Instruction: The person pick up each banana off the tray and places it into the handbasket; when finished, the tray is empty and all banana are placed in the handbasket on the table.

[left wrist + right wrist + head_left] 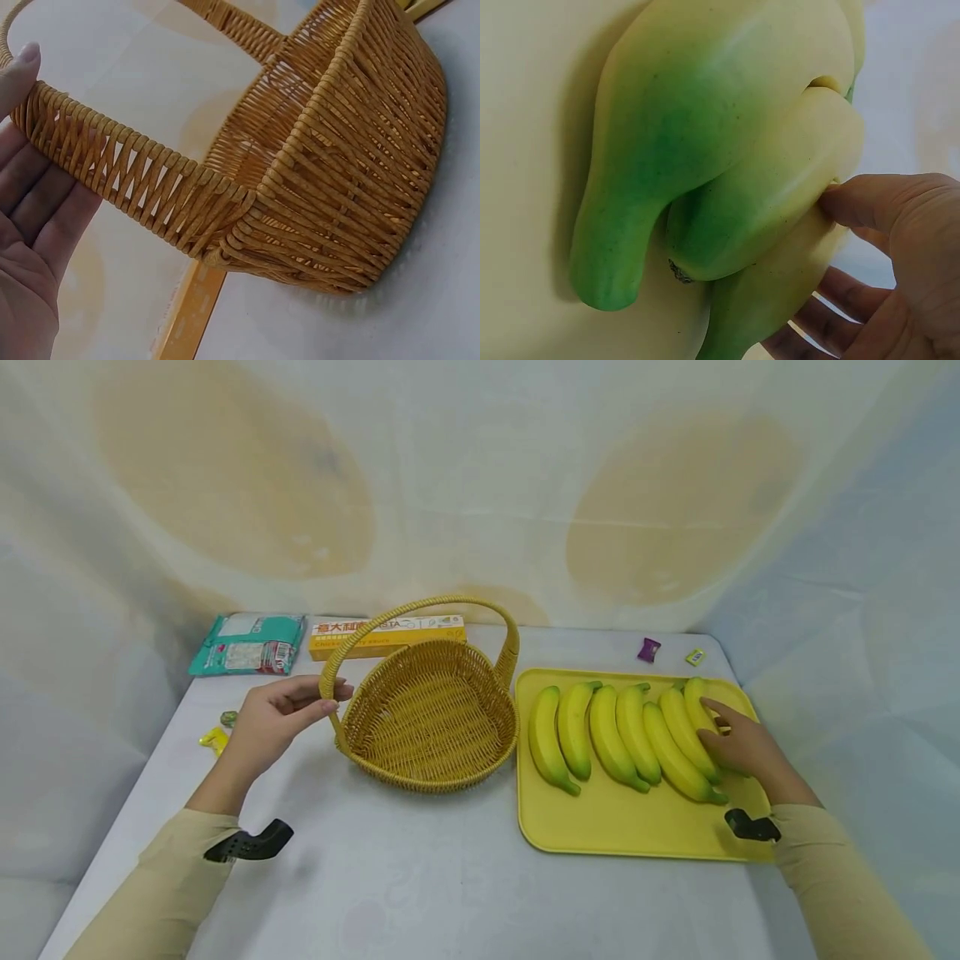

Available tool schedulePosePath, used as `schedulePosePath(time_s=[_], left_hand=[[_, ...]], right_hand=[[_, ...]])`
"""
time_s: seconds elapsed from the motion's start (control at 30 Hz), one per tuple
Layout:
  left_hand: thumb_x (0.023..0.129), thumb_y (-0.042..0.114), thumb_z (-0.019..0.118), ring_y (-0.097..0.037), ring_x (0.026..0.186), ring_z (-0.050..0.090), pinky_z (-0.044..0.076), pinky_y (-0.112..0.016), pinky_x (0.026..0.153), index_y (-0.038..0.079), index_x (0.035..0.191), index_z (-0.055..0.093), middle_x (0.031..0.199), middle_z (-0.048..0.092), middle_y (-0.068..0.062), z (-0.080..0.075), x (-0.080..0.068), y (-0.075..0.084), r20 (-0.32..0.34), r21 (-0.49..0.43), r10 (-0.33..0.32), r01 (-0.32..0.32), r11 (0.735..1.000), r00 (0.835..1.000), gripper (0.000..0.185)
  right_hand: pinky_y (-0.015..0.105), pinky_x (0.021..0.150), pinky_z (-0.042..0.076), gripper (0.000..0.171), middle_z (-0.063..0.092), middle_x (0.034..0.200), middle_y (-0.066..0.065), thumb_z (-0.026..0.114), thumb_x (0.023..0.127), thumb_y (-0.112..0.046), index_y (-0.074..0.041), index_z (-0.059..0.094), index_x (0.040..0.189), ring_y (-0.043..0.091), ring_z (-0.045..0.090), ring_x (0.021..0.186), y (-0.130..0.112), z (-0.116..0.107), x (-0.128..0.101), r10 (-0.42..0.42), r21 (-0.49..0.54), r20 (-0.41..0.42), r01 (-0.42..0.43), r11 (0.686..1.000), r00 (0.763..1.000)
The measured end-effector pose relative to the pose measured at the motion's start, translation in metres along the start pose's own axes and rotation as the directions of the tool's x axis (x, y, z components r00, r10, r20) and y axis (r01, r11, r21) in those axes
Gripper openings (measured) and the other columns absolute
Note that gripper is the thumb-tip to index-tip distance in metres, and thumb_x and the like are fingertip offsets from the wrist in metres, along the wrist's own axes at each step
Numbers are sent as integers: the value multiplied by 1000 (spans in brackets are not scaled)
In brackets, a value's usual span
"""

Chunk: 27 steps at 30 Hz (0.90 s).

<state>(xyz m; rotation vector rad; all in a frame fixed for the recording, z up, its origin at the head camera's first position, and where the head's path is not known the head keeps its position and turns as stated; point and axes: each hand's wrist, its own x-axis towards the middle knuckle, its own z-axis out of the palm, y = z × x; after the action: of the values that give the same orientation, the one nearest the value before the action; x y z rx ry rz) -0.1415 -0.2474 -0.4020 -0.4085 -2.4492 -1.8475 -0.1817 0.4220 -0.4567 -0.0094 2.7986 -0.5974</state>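
A woven wicker basket (pixel 431 718) with a tall arched handle (pixel 420 608) stands mid-table. My left hand (pixel 333 697) pinches the handle's left foot, thumb on top and fingers underneath; the left wrist view shows the handle (pixel 135 172) lying across my fingers (pixel 34 202). To the right, a yellow tray (pixel 622 827) carries several green-tipped yellow bananas (pixel 607 731) in a row. My right hand (pixel 722 731) grips the rightmost banana (pixel 697 702). In the right wrist view my thumb (pixel 870 202) presses a banana (pixel 727 112) while my fingers curl beneath.
At the back left of the white table (pixel 420 877) lie a teal packet (pixel 247 645) and a yellow box (pixel 386 635). Small wrapped candies sit at the left edge (pixel 215 739) and behind the tray (pixel 648 649). A draped cloth backdrop surrounds the table.
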Motion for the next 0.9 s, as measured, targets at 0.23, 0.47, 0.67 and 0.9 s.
schedulePosePath(time_s=[0.23,0.47,0.67,0.9], left_hand=[[98,16,71,-8,110,68,55,-20,91,2,125,70,117,75,-2,0,-1,1,-11,30,-28,28,999,1000,30],[99,19,69,-11,112,69,53,-18,94,5,126,69,120,74,-3,1,-2,1,-8,52,-29,30,998,1000,30],[99,19,69,-11,112,69,53,-19,95,4,124,68,121,73,-4,2,-3,2,-11,18,-27,27,999,1000,29],[99,19,69,-8,112,69,52,-18,94,3,124,66,121,73,-3,3,-3,2,-23,21,-39,40,999,999,30]], right_hand=[[70,96,44,69,42,139,46,50,107,-35,2,21,159,61,46,124,-6,-3,-5,1,5,-2,-1,1000,1000],[67,93,47,70,41,139,46,52,107,-34,1,21,159,60,48,123,-10,-6,-9,-14,-6,-32,13,1000,999],[68,91,48,68,44,138,45,53,107,-33,0,23,159,60,52,119,-24,-11,-16,-61,-18,-54,60,998,997],[67,88,50,67,47,137,42,56,106,-32,-3,28,159,58,56,115,-49,-13,-24,-136,-29,-50,135,990,989]])
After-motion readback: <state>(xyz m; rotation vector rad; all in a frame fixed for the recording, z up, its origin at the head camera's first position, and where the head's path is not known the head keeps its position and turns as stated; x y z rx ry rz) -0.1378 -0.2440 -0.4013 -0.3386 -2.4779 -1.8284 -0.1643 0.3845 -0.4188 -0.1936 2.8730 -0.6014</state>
